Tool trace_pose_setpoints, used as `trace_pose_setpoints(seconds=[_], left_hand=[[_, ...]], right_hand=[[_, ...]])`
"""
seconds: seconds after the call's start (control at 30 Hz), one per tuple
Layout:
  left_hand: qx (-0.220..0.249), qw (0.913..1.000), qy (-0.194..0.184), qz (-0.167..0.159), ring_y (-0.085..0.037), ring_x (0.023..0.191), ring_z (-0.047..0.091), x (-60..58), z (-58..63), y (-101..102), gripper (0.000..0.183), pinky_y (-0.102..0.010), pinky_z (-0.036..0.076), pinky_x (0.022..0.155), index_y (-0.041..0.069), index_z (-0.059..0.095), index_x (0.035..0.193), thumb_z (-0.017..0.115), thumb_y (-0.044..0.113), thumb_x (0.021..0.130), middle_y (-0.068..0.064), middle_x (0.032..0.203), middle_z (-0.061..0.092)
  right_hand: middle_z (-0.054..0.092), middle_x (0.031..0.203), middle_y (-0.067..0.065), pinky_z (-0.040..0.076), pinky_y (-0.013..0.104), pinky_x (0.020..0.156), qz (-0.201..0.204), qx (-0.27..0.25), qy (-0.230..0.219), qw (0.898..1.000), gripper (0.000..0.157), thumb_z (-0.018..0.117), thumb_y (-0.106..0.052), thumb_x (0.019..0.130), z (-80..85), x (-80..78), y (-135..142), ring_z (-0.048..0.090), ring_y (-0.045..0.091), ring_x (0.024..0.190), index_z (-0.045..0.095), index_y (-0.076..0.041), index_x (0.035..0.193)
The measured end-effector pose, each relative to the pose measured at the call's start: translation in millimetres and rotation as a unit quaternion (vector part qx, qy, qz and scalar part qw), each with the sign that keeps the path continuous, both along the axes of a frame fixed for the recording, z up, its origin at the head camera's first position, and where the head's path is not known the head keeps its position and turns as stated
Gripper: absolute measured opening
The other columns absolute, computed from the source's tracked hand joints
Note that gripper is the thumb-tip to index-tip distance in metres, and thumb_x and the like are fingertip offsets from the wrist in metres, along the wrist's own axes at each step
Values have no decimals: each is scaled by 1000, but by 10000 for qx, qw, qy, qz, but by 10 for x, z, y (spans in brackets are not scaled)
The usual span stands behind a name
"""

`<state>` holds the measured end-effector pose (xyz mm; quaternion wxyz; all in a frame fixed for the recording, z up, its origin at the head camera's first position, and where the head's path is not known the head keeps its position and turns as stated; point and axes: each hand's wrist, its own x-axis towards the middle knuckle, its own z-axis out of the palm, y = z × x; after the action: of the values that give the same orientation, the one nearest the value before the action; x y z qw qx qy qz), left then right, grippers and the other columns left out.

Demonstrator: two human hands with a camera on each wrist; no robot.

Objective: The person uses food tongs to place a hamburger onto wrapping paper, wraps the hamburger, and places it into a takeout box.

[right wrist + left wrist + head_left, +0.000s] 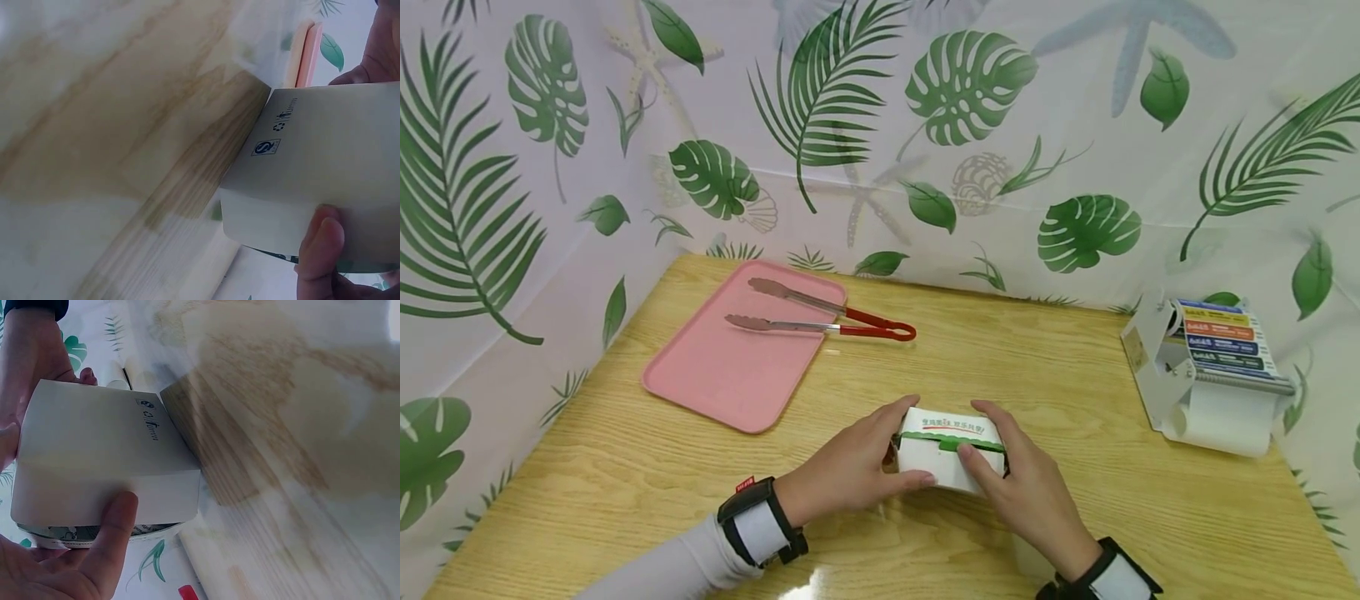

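Note:
A small white paper box with a green wavy trim and printed characters is held between both hands at the front of the table. My left hand grips its left side, the thumb lying along the front panel. On the right side my right hand holds it, with the thumb at the green tab on the front. The lid lies over the top, and a narrow gap shows under its edge. In the left wrist view the box shows a plain front with small printed marks. The box's inside is hidden.
A pink tray lies at the back left. Red-handled metal tongs rest partly on it, handle jutting past its right edge. A label dispenser with colourful strips and a white roll stands at the right. Leaf-printed cloth hangs behind.

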<state>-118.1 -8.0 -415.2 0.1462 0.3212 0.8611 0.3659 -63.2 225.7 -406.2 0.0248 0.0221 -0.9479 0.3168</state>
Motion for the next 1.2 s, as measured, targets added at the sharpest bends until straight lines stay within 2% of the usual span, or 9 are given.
trace_pose_setpoints(seconds=[0.1, 0.23, 0.4, 0.47, 0.57, 0.7, 0.93, 1.2], left_hand=[[145, 9999, -34, -58, -9, 103, 56, -11, -18, -9, 92, -24, 49, 89, 10, 24, 162, 66, 56, 94, -4, 145, 51], [249, 9996, -101, -100, -8, 100, 56, -25, -35, -12, 87, -21, 49, 86, 10, 27, 161, 63, 54, 95, -3, 140, 53], [232, 9997, 25, -67, -9, 101, 56, -15, -37, 2, 85, -23, 50, 88, 9, 28, 160, 62, 54, 96, -5, 142, 53], [241, 9996, 139, -59, -10, 104, 56, -5, -37, 8, 84, -26, 50, 91, 9, 28, 160, 63, 52, 96, -6, 143, 54], [242, 9989, 394, -102, -15, 118, 57, 12, -37, 16, 79, -34, 50, 101, 13, 30, 160, 63, 48, 97, -7, 147, 52], [233, 9972, 681, -193, -19, 133, 53, 24, -42, 27, 70, -41, 46, 110, 19, 35, 157, 62, 45, 98, -7, 152, 49], [229, 9957, 884, -183, -17, 120, 60, 31, -50, 42, 64, -39, 52, 102, 17, 38, 153, 61, 43, 99, -6, 148, 53], [143, 9967, 783, -159, -13, 108, 60, 64, -74, 33, 67, -33, 55, 90, 18, 34, 154, 60, 45, 99, -7, 153, 47]], right_hand=[[63, 137, 14, 54, 49, 84, 23, 36, 20, 10000, 53, 61, -46, 101, -1, -10, -3, 66, 29, 111, 51, -24, 148], [64, 134, 10, 52, 42, 84, 66, -100, -271, 9996, 50, 66, -40, 100, 44, -36, 3, 65, 23, 108, 54, -22, 145], [60, 138, 13, 52, 47, 90, 158, -327, -603, 9975, 53, 63, -44, 101, 105, -56, 10, 62, 26, 116, 53, -17, 145], [60, 139, 14, 53, 49, 91, 165, -414, -646, 9969, 53, 59, -48, 102, 110, -61, 9, 62, 28, 118, 53, -16, 145], [60, 140, 14, 53, 48, 89, 95, -487, -601, 9970, 53, 54, -51, 103, 100, -72, 4, 61, 29, 118, 56, -16, 142], [60, 139, 14, 51, 43, 86, 12, -541, -512, 9972, 51, 56, -51, 103, 76, -76, 1, 61, 28, 115, 58, -15, 139], [60, 137, 15, 50, 39, 83, 54, -659, -388, 9971, 49, 59, -46, 102, 50, -59, 11, 60, 28, 111, 60, -12, 136], [60, 140, 12, 50, 46, 88, -219, -594, -350, 9974, 51, 60, -51, 101, -16, -26, -11, 60, 30, 120, 61, -14, 136]])
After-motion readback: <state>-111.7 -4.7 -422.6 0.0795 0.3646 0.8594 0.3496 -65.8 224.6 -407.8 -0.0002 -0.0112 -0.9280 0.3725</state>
